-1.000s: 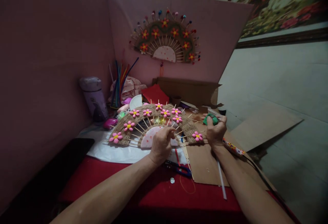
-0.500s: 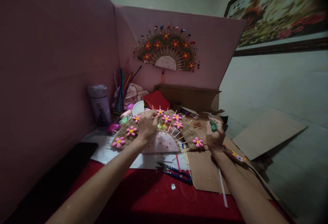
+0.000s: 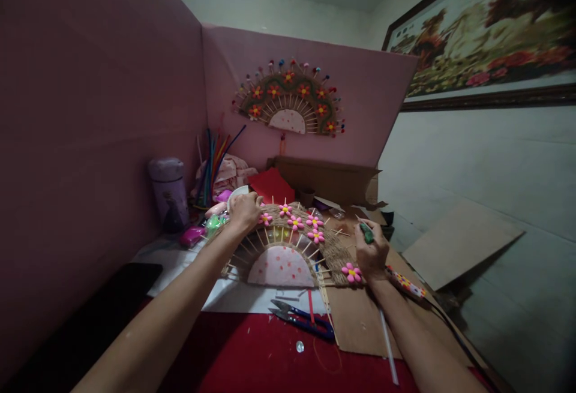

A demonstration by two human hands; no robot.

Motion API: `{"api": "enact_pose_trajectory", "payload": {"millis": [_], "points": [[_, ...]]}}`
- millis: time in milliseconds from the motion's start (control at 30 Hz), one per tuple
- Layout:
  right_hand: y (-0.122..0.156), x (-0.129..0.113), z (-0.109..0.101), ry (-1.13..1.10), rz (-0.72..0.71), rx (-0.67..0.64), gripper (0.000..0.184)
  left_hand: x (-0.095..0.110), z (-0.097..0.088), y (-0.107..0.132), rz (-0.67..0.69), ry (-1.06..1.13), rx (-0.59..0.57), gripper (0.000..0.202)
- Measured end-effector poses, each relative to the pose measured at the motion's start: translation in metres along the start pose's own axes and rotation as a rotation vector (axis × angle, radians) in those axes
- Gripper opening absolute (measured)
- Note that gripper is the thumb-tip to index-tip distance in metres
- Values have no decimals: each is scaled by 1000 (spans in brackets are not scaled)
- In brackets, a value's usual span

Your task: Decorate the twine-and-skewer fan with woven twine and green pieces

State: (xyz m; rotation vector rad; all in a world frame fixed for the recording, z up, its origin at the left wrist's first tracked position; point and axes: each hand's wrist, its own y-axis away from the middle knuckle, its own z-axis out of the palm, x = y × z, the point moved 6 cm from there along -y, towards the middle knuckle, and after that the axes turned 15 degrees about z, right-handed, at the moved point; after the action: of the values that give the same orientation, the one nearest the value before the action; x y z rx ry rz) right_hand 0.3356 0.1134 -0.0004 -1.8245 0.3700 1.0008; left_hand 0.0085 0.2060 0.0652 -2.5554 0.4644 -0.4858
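A half-round craft fan (image 3: 339, 255) of brown twine and thin sticks lies before me, set with pink clay flowers and a spotted white half-disc (image 3: 282, 267). My left hand (image 3: 245, 210) is closed over its upper left edge, fingertips curled down. What they grip, if anything, is hidden, and the forearm covers the fan's left part. To the right of the fan, my right hand (image 3: 371, 252) is closed on a green lump of clay (image 3: 366, 233). A thin pointed tip shows by its fingers, too small to name.
Blue-handled scissors (image 3: 306, 321) and a clear gem (image 3: 300, 347) lie in front. A glue gun (image 3: 405, 282) with a cord and a clear glue stick (image 3: 388, 345) are at right, on cardboard (image 3: 360, 321). Clay packs (image 3: 192, 236) and a purple bottle (image 3: 168, 195) stand left.
My left hand has moved left and up across the fan, towards its upper left edge. My right hand still holds the green clay. The view has tipped slightly upward.
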Motion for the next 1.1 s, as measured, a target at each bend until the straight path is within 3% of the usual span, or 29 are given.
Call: {"api": "enact_pose_trajectory", "payload": {"millis": [133,300,500,633,733,800,933,1100], "points": [[1,2,0,12,14,-7,28,-8,-1,-7,24,100,-16,26],[2,3,2,22,16,-28,27,-45,-18,-29,-103,236,77,22],[3,4,1,26,36,-23,29,-58,2,-49,-114,545,-53,13],[4,5,1,44,34,-32,28,-58,2,-50,-70,643,-111,18],[4,4,1,45,29,-36,29,-59,-4,-50,-24,656,-161,6],[4,3,1,52,18,-35,30,-62,-4,-51,-3,627,-187,12],[4,1,0,62,3,-28,29,-66,3,-58,41,509,-218,12],[5,-4,1,58,-35,-44,27,-53,16,-68,194,400,-298,17]]}}
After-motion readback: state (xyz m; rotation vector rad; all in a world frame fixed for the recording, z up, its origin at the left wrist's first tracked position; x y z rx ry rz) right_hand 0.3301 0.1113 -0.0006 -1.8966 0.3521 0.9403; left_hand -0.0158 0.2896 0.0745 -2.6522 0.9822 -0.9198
